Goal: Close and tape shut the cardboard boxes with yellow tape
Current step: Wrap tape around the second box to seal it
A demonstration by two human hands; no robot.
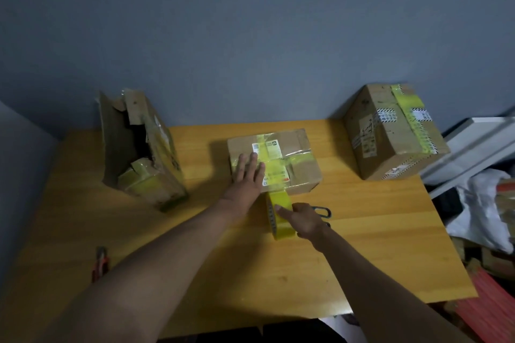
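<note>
A small closed cardboard box (299, 167) lies in the middle of the wooden table (195, 231), with yellow tape across its top. My left hand (246, 175) rests flat on the box's left part, fingers spread. My right hand (302, 220) grips a yellow tape roll (280, 214) just in front of the box. A strip runs from the roll up onto the box top. At the left stands a torn box (139, 147), open at its top. A taped box (393, 131) sits at the back right.
Scissors (323, 211) lie on the table behind my right hand. A red-handled cutter (100, 262) lies near the table's left front edge. White shelving (479, 145) and piled clutter (482, 217) stand to the right of the table. A grey wall (250, 36) is behind.
</note>
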